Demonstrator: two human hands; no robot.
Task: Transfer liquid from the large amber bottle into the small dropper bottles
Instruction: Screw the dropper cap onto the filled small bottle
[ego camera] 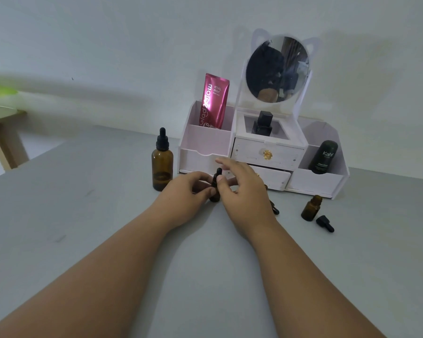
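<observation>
The large amber bottle [162,164] stands upright on the grey table with its black dropper cap on, just left of my hands. My left hand [183,193] grips a small amber dropper bottle [215,186] standing on the table. My right hand [242,191] rests its thumb and fingers on that bottle's black dropper cap, the other fingers spread. A second small amber bottle [311,208] stands uncapped to the right, its black dropper cap [325,223] lying beside it. Another dark dropper piece [275,209] peeks out behind my right hand.
A white cosmetics organiser [315,184] with drawers and a round mirror [277,69] stands behind the bottles, holding a pink tube [213,101], a black perfume bottle [263,124] and a dark green container [324,157]. A wooden table leg [3,145] shows at far left.
</observation>
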